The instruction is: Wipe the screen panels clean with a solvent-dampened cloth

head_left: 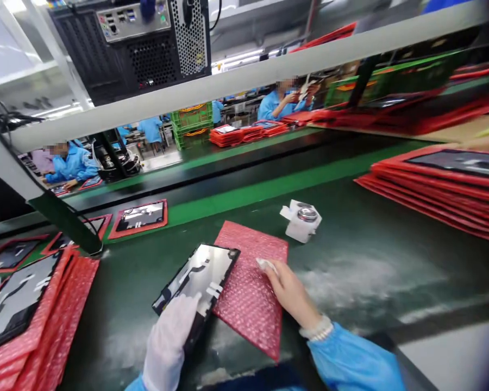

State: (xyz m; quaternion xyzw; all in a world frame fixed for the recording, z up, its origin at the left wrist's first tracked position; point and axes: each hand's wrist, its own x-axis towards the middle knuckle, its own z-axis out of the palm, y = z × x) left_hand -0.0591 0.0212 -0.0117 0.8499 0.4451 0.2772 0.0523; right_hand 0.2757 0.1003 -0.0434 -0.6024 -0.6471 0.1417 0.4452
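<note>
A dark tablet-like panel (201, 274) with a shiny face lies half on a red bubble-wrap bag (250, 288) on the green bench. My left hand (169, 339), in a white glove, rests on the panel's near edge with its fingers on top. My right hand (287, 290), bare apart from a white finger cot, presses its fingertips on the bag beside the panel. Both sleeves are blue.
A small white dispenser (302, 220) stands behind the bag. Red bags with panels are stacked at the left (28, 315) and at the right (444, 187). A conveyor (244, 179) runs beyond, carrying a bagged panel (140, 217). People in blue work across it. A computer tower (134, 43) sits overhead.
</note>
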